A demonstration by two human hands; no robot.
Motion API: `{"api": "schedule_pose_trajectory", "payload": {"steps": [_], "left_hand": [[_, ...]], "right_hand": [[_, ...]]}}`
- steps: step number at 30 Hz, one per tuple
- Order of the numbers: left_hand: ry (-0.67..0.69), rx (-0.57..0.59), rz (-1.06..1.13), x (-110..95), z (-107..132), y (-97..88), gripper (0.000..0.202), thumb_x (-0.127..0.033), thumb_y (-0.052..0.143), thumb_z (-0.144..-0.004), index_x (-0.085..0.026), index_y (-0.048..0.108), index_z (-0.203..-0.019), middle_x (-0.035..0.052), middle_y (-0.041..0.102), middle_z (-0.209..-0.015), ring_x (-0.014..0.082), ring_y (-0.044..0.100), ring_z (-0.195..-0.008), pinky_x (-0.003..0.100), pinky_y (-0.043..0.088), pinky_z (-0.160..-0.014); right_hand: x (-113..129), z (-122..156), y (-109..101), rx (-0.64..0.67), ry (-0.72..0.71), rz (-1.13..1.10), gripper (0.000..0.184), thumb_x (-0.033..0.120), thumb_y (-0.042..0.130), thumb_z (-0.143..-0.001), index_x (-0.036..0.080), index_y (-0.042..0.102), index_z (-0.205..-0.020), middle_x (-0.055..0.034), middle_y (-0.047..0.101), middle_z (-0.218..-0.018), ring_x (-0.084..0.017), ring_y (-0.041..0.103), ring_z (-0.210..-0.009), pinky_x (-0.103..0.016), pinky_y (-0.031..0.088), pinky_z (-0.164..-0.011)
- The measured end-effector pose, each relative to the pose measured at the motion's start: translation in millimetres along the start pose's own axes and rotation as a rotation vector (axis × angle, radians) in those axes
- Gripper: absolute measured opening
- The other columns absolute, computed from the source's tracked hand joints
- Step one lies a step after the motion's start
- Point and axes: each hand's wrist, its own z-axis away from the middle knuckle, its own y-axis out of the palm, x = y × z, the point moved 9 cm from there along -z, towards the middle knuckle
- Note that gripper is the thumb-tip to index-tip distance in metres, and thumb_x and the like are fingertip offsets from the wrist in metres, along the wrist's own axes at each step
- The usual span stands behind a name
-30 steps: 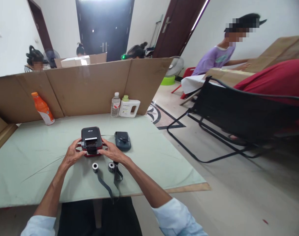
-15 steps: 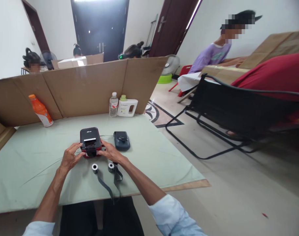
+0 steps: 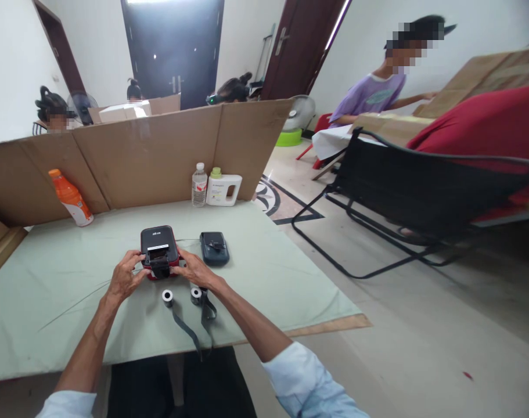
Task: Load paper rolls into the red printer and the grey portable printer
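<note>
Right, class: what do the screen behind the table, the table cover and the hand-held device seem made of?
Screen: brown cardboard, matte, with fold creases. Table cover: pale green cloth, probably; it wrinkles. Device: likely hard plastic, black lid over red body, smooth with slight sheen.

No writing could be read anywhere. A short pale mark stood on the black lid of the small black-and-red device (image 3: 158, 241) on the surface, too small to make out. The clear water bottle (image 3: 198, 186) wore a white label with a touch of red, the white jug (image 3: 223, 190) a pale label with faint lines of print, and the orange bottle (image 3: 71, 197) a white-and-red wrap; all three were blurred past reading. No numbers or signs showed on the cardboard screen (image 3: 151, 154).
</note>
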Motion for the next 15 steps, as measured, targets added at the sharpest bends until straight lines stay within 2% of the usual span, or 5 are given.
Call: {"api": "schedule_pose_trajectory", "payload": {"steps": [6,15], "left_hand": [[-0.039,0.037,-0.022,4.8,-1.9,1.1,0.029,-0.034,0.071,-0.088,-0.024,0.069,-0.115,0.0087,0.064,-0.128,0.023,0.07,-0.106,0.033,0.063,-0.077],[-0.066,0.078,-0.065,-5.8,-2.9,-0.7,0.028,-0.032,0.066,-0.089,-0.025,0.066,-0.116,0.0059,0.065,-0.121,0.021,0.07,-0.1,0.032,0.061,-0.076]], "right_hand": [[1.0,-0.7,0.8,0.0,-0.019,0.004,0.064,0.034,0.078,-0.081,0.025,0.058,-0.142,-0.0061,0.073,-0.123,-0.027,0.066,-0.107,-0.04,0.052,-0.095],[5.1,-0.1,2.0,0.033,0.0,0.01,0.051,0.03,0.072,-0.084,0.024,0.063,-0.133,-0.0062,0.073,-0.122,-0.027,0.067,-0.108,-0.04,0.052,-0.096]]}}
